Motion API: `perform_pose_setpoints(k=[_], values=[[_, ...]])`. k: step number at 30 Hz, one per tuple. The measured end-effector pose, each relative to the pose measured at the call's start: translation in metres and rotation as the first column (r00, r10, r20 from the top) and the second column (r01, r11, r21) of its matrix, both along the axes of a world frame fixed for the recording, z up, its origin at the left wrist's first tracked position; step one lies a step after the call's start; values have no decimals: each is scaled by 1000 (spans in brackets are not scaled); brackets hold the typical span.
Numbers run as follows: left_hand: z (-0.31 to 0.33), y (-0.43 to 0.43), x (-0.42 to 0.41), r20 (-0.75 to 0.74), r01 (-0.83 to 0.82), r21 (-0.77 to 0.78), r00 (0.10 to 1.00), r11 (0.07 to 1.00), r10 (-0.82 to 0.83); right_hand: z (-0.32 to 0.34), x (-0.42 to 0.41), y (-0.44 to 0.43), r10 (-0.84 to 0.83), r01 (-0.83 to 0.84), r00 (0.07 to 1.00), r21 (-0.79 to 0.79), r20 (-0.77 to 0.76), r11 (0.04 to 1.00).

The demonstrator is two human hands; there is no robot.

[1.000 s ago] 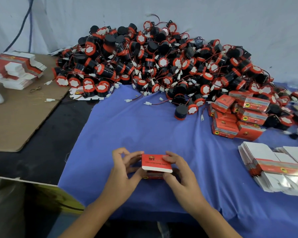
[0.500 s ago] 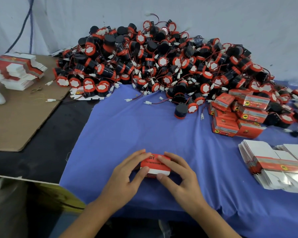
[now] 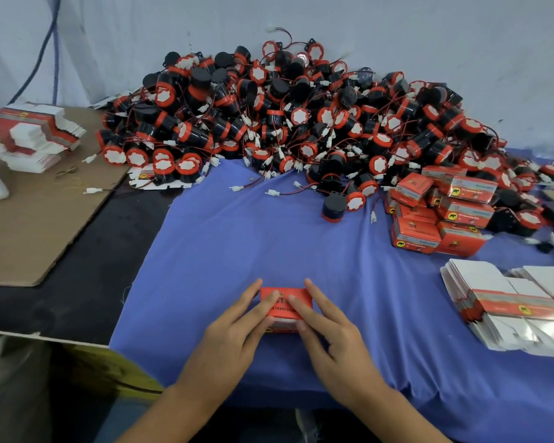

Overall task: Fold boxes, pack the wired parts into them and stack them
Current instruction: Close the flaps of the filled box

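Close to the person, the left hand [image 3: 237, 334] and the right hand [image 3: 330, 340] both lie flat, with straight fingers pressing on the top of one red box [image 3: 283, 306]; neither hand grips it. The box sits on the blue cloth [image 3: 269, 238], directly between the hands, its long side running left to right. Further away to the right stands the stack of closed boxes [image 3: 438, 219], so the right hand is probably the nearer one to carry it there.
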State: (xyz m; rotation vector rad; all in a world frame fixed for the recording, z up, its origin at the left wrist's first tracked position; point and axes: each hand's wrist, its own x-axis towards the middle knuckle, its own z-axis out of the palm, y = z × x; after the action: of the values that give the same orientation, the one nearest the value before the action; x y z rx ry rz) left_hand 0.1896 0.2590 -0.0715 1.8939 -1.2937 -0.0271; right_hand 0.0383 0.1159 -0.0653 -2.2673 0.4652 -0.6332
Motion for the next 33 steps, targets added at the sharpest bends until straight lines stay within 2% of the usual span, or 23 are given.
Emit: perform_pose_setpoints(k=[2,4,8,10,13,15,17,18,19,21,22,24,26,27,33], values=[[8,2,-2,185,-56,55,982,997,45,1,-3,-1,3,-11,999,-208,-39,978],[19,3,-5,353,-81,98,935,992,42,3,-7,-3,3,-26,998,-342,-67,939],[32,6,-12,590,-169,217,807,962,8,9,-9,2,-43,-24,987,-409,-154,912],[34,5,-19,651,-237,279,759,930,-2,13,-9,9,-91,-25,967,-449,-236,893],[39,-3,-34,661,-301,422,748,855,-63,21,-8,19,-143,-50,926,-489,-350,871],[44,-8,-42,575,-308,554,814,774,-88,25,-6,23,-160,-33,919,-474,-361,880],[47,-16,-44,411,-212,610,908,763,-76,15,-7,20,-101,-18,943,-353,-316,935],[47,-19,-39,271,-133,535,962,834,-20,11,-10,20,-88,27,954,-211,-287,977],[34,-24,-36,130,-149,375,986,915,108,9,-11,22,-121,111,966,-55,-227,992],[34,-29,-39,-156,-201,229,958,952,240,8,-7,25,-261,260,965,195,-23,946],[35,-34,-39,-243,-224,162,935,961,259,6,-8,23,-320,300,946,236,51,924],[34,-50,-41,-397,-298,-11,877,955,269,10,-1,15,-508,481,857,219,85,849],[43,-80,-45,-491,-292,-73,843,954,220,24,5,-1,-623,544,767,357,156,759],[51,-98,-47,-523,-259,-96,835,961,172,34,5,-12,-636,548,753,375,169,748],[85,-210,-50,-529,-24,-153,847,988,-61,84,4,-105,-666,631,743,267,61,728]])
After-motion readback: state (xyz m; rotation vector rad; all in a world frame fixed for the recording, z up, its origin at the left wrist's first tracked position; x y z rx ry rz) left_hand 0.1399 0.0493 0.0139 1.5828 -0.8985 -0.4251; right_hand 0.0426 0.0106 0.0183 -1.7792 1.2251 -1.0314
